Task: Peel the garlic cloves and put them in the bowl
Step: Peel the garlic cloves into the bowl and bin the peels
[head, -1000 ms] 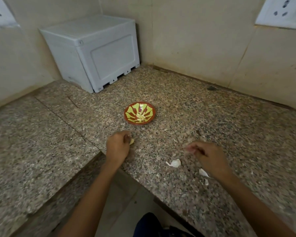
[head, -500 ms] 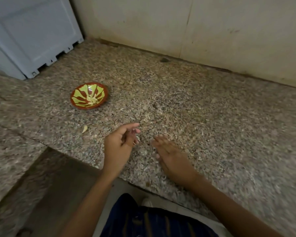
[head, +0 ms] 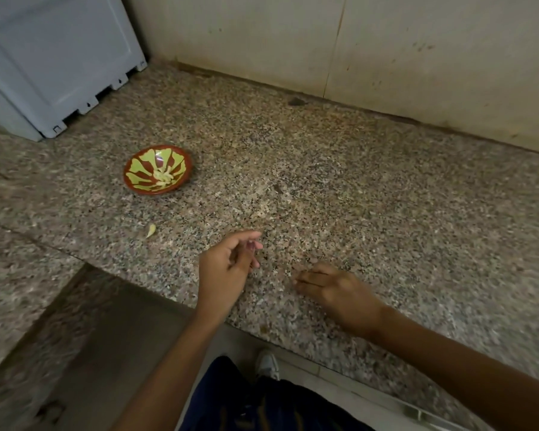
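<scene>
Change since earlier: both hands sit closer together than a second ago, the right one drawn in from out on its own side toward the left; the white skin scraps seen by it then are out of sight now, and the view has swung so the bowl lies further off to the left.
Countertop (head: 371,188): speckled granite under both hands, running on past them to the wall.
Grey box (head: 53,60): well beyond the left hand, up in the far left corner.
Right hand (head: 333,293): low over the stone, palm down, fingers bent and bunched toward the left hand; whether it holds anything I cannot tell.
Left hand (head: 227,265): just beside the right hand, raised a little, palm turned inward, fingers loosely curled with something small and pinkish at the tips, perhaps a scrap of skin; too blurred to be sure.
Bowl (head: 157,169): red and yellow-green, well forward and left of the left hand, with pale peeled cloves (head: 163,176) heaped at its middle.
Loose clove (head: 150,230): alone on the stone, left of the left hand, between that hand and the bowl, near neither.
Step in hand: probably clearing peelings and fetching the next clove.
Doing it well: the left hand is the nearer one for the loose clove; pinch it by its ends so it does not skid on the smooth stone, check that no papery skin clings, then set it down inside the bowl's rim rather than tossing it.
</scene>
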